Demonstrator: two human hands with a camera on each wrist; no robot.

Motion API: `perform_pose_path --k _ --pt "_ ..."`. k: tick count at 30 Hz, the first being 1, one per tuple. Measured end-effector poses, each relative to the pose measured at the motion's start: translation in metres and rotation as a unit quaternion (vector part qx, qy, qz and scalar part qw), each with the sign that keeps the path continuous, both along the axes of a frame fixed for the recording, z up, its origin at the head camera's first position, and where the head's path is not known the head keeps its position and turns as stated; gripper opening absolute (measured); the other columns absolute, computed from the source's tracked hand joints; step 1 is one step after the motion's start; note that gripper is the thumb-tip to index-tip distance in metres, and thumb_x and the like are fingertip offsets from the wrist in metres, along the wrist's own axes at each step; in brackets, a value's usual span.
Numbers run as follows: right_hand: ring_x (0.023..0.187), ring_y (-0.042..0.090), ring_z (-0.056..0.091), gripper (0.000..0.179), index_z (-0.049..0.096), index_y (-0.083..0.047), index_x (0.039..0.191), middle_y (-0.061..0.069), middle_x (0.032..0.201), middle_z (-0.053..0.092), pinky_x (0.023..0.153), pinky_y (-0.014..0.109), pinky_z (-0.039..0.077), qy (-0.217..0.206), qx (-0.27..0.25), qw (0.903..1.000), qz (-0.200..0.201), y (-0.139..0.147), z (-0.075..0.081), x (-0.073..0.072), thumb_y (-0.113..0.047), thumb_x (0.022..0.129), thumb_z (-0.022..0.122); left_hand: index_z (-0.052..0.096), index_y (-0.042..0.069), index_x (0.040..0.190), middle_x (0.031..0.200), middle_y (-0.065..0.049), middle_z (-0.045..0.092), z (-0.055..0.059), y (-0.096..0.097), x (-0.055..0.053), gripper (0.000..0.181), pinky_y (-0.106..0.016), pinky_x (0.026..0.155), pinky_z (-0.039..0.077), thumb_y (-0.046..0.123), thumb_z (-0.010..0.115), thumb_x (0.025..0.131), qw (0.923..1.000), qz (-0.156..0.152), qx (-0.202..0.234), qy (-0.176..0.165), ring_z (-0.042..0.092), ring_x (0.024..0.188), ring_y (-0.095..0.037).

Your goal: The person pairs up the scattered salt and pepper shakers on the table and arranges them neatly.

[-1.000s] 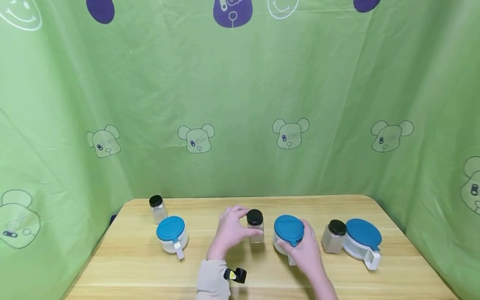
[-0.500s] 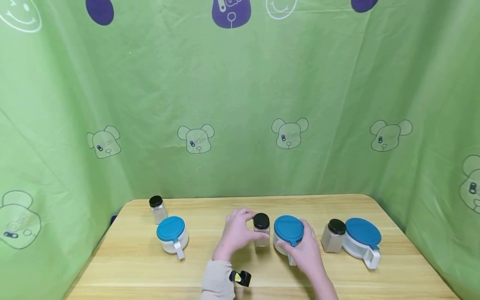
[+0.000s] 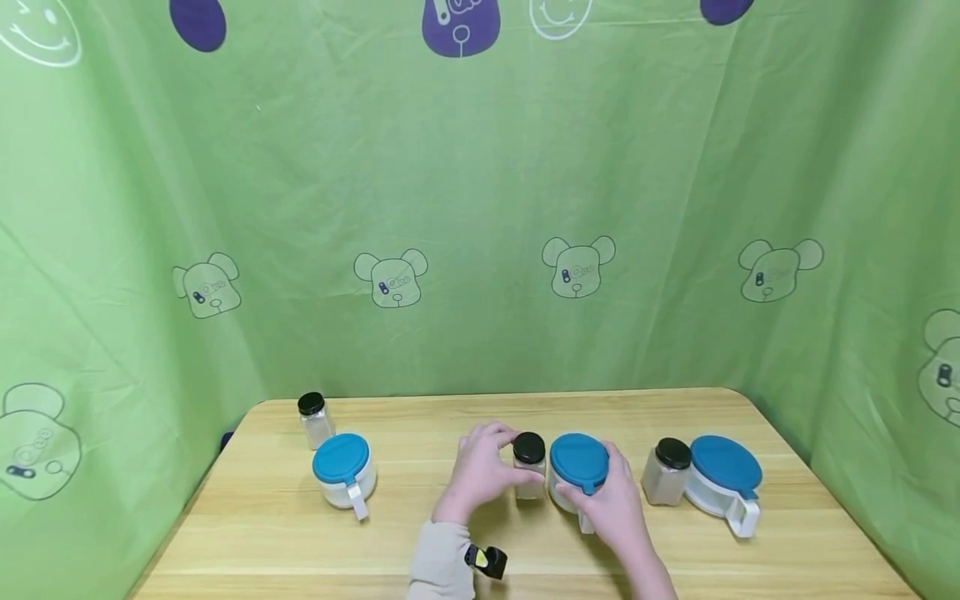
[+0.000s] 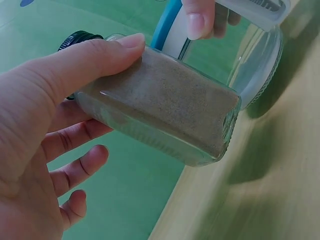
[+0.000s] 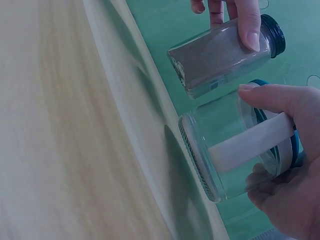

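Observation:
My left hand (image 3: 480, 468) pinches a square glass spice jar (image 4: 165, 102) between thumb and fingers, high up near its black screw lid (image 3: 529, 447). Grey-brown powder fills much of this jar. Just right of it stands a round clear glass seasoning pot (image 3: 579, 458) with a blue lid and a white handle. Around its upper part, below the lid, my right hand (image 3: 618, 500) grips the pot, thumb on one side and fingers on the other. In the right wrist view the pot (image 5: 225, 165) looks empty, and the spice jar (image 5: 215, 62) is close beside it.
On the wooden table (image 3: 420, 567), another black-lidded jar (image 3: 317, 427) and blue-lidded pot (image 3: 342, 460) stand at the left. To the right, a third black-lidded jar (image 3: 665, 479) stands against a wider blue-lidded pot (image 3: 725, 464). A green curtain (image 3: 480, 350) hangs behind the table.
My left hand has carried the spice jar rightward and a little nearer to me, up beside the blue-lidded pot. My right hand and that pot have barely moved.

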State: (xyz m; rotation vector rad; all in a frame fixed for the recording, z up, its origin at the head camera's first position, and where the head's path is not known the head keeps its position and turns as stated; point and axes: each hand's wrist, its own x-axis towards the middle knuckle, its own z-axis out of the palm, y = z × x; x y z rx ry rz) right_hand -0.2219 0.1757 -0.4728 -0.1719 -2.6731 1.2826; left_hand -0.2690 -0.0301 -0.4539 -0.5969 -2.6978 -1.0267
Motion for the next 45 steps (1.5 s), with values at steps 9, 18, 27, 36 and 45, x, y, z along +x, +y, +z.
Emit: perform_pose_path --k 9,18,27,36,45 --pt "0.131 0.051 0.041 0.102 0.021 0.005 0.148 0.032 0.146 0.034 0.105 0.065 0.038 -0.002 0.0 1.0 0.0 0.002 -0.005 -0.001 -0.029 0.076 0.083 0.07 0.016 0.116 0.112 0.006 0.066 -0.004 0.002 -0.001 0.065 -0.037 0.095 0.037 0.054 0.084 0.065 1.0 -0.001 0.0 -0.001 0.056 0.109 -0.017" --pt "0.128 0.051 0.044 0.103 0.023 0.007 0.146 0.033 0.142 0.037 0.102 0.065 0.04 0.006 0.013 0.9999 0.006 0.001 -0.007 -0.001 -0.033 0.074 0.085 0.07 0.017 0.116 0.114 0.005 0.066 -0.008 0.003 -0.003 0.064 -0.04 0.099 0.037 0.053 0.083 0.065 1.0 -0.004 -0.001 -0.003 0.056 0.11 -0.018" --pt "0.13 0.051 0.042 0.101 0.022 0.006 0.147 0.032 0.144 0.035 0.103 0.065 0.039 -0.001 0.013 0.9999 0.01 0.003 -0.01 -0.003 -0.032 0.076 0.083 0.071 0.015 0.115 0.113 0.005 0.067 -0.012 0.004 -0.002 0.063 -0.035 0.092 0.038 0.053 0.084 0.065 1.0 -0.004 -0.001 -0.004 0.056 0.107 -0.017" --pt "0.131 0.052 0.041 0.102 0.021 0.007 0.148 0.033 0.146 0.034 0.105 0.065 0.038 0.004 0.015 0.9997 0.016 0.004 -0.012 -0.005 -0.031 0.076 0.083 0.071 0.017 0.115 0.112 0.006 0.067 -0.015 0.005 -0.004 0.063 -0.035 0.091 0.038 0.054 0.083 0.065 1.0 -0.001 -0.008 -0.005 0.057 0.107 -0.016" --pt "0.13 0.051 0.041 0.104 0.021 0.009 0.147 0.034 0.145 0.034 0.104 0.065 0.038 0.001 0.022 0.9995 0.02 0.003 -0.009 -0.001 -0.035 0.076 0.083 0.071 0.017 0.115 0.11 0.006 0.067 -0.013 0.005 -0.002 0.063 -0.035 0.091 0.038 0.052 0.085 0.064 1.0 -0.002 -0.006 -0.001 0.057 0.105 -0.018"
